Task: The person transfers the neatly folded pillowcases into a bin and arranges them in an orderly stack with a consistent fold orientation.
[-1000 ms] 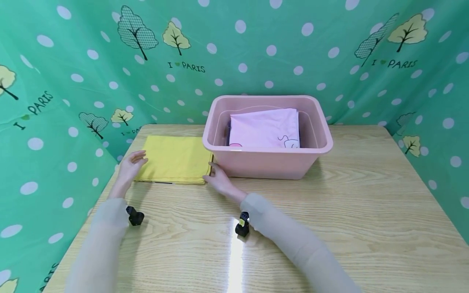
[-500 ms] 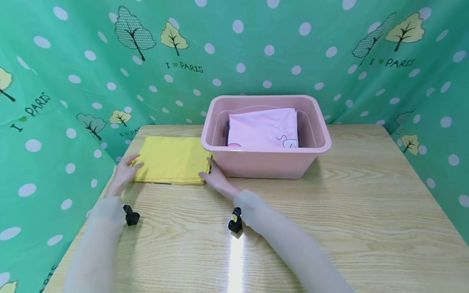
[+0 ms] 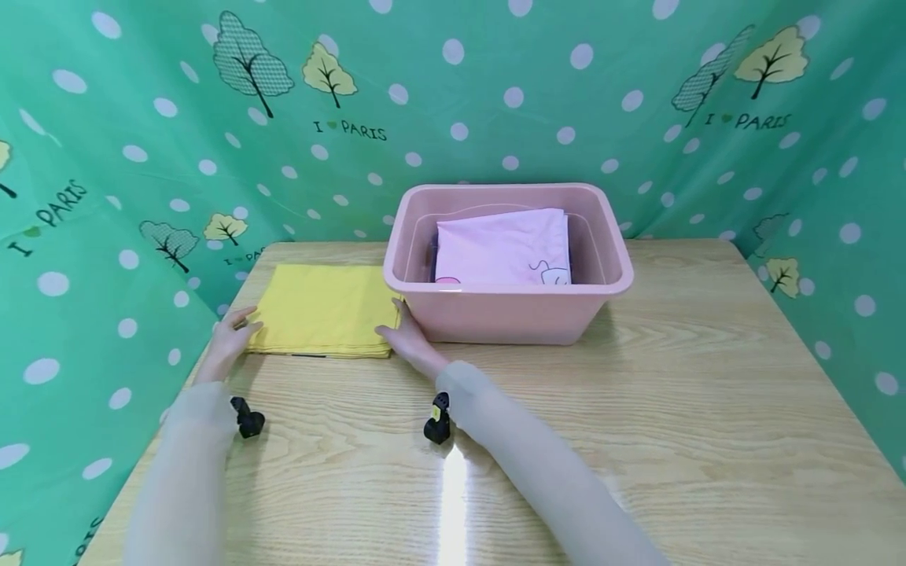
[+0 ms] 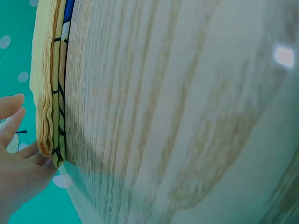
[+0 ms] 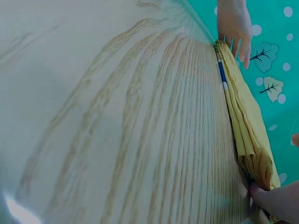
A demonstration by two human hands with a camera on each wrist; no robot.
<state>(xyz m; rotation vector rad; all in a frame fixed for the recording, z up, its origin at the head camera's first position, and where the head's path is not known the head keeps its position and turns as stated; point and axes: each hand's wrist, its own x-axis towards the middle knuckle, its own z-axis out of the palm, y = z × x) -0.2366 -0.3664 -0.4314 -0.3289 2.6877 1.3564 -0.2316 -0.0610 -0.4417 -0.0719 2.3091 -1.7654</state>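
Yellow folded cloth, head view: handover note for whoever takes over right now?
Left hand: fingers at the near-left corner of the folded yellow cloth, touching it.
Right hand: fingers at its near-right corner, beside the pink plastic tub.
Cloth lies flat on the wooden table, left of the tub.
Done: a folded pink cloth is in the tub.
Left: yellow cloth not lifted yet; probably goes into the tub.

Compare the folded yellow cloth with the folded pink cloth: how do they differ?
The yellow cloth lies on the table, plain, with both hands at its near corners; the pink cloth sits untouched inside the pink bin and bears a printed figure. Both are folded flat.
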